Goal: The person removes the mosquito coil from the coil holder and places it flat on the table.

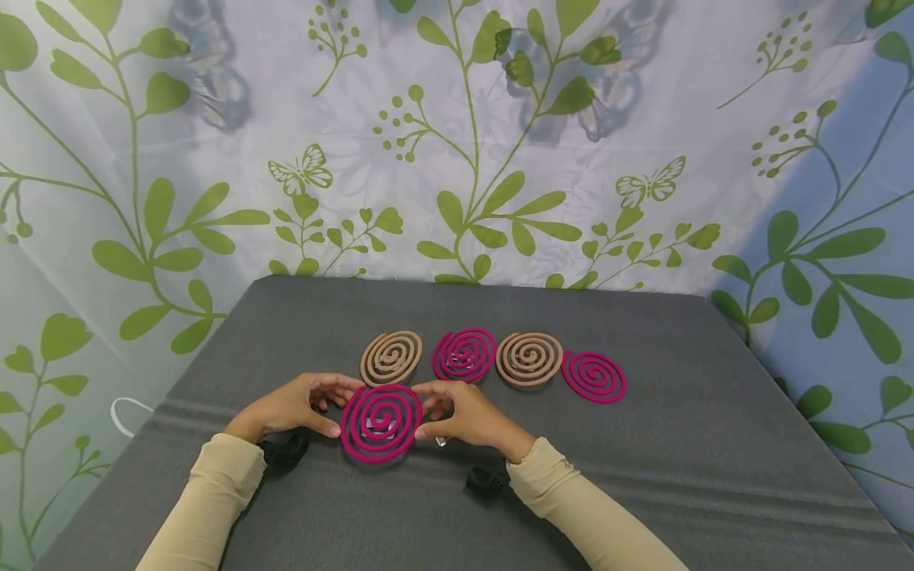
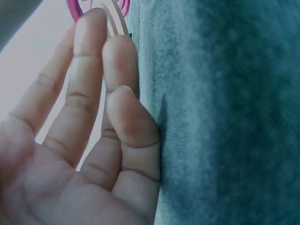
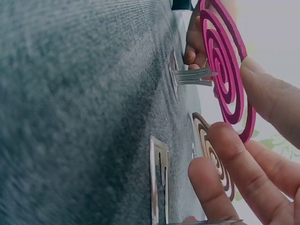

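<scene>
A pink mosquito coil (image 1: 384,418) is held between both hands near the middle of the table. My left hand (image 1: 294,408) grips its left edge, thumb in front and fingers behind. On the opposite edge my right hand (image 1: 464,412) pinches it between thumb and fingers. In the right wrist view, a metal coil stand (image 3: 194,77) rises from the table, its prongs reaching the coil's middle. Another metal stand (image 3: 160,180), flat on the cloth, is close to the right hand. Just behind the held coil is a tan mosquito coil (image 1: 391,358), raised on a stand.
Further right in the row are a second pink coil (image 1: 464,355) and another tan coil (image 1: 530,359), both on stands. A pink coil (image 1: 594,377) lies at the row's right end. Grey cloth covers the table (image 1: 678,444); a leaf-printed curtain (image 1: 471,143) hangs behind it.
</scene>
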`<state>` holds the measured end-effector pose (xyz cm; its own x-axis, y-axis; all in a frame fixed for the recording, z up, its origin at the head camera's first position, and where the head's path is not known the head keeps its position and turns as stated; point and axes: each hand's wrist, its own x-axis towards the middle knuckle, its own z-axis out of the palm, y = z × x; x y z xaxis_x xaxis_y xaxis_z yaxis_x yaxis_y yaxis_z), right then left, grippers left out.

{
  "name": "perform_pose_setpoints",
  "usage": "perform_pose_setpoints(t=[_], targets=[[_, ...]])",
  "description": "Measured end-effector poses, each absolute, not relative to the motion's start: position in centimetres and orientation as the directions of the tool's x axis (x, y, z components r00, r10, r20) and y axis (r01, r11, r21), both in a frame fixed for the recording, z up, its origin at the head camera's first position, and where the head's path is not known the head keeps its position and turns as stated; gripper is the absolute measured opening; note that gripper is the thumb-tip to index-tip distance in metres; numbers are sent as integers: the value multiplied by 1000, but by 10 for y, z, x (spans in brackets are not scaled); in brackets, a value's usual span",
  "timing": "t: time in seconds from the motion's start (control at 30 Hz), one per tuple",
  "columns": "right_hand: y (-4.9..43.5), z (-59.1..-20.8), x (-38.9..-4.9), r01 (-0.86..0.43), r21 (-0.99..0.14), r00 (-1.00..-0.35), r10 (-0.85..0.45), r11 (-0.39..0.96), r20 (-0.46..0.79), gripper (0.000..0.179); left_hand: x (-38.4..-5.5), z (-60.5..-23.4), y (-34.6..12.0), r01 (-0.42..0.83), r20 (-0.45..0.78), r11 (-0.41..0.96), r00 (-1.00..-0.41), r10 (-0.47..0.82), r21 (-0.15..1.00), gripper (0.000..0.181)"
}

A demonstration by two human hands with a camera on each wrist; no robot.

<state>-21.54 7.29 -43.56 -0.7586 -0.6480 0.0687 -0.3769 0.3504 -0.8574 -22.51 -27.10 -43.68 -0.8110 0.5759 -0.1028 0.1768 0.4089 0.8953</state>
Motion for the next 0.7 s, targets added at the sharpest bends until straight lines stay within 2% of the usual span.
perform_pose_setpoints(t=[0.27, 0.5, 0.7], targets=[[77, -431, -216, -391, -870, -754, -646, 300, 117, 61, -225, -435, -272, 168, -85, 371, -812, 578, 913, 77], [82, -425, -218, -397, -884, -755, -635, 247, 162, 60, -224, -430, -271, 168, -35, 276, -795, 605, 946, 77], [89, -420, -220, -343, -923, -745, -649, 173, 155, 61, -222, -424, -267, 168, -19, 240, -782, 622, 956, 77]])
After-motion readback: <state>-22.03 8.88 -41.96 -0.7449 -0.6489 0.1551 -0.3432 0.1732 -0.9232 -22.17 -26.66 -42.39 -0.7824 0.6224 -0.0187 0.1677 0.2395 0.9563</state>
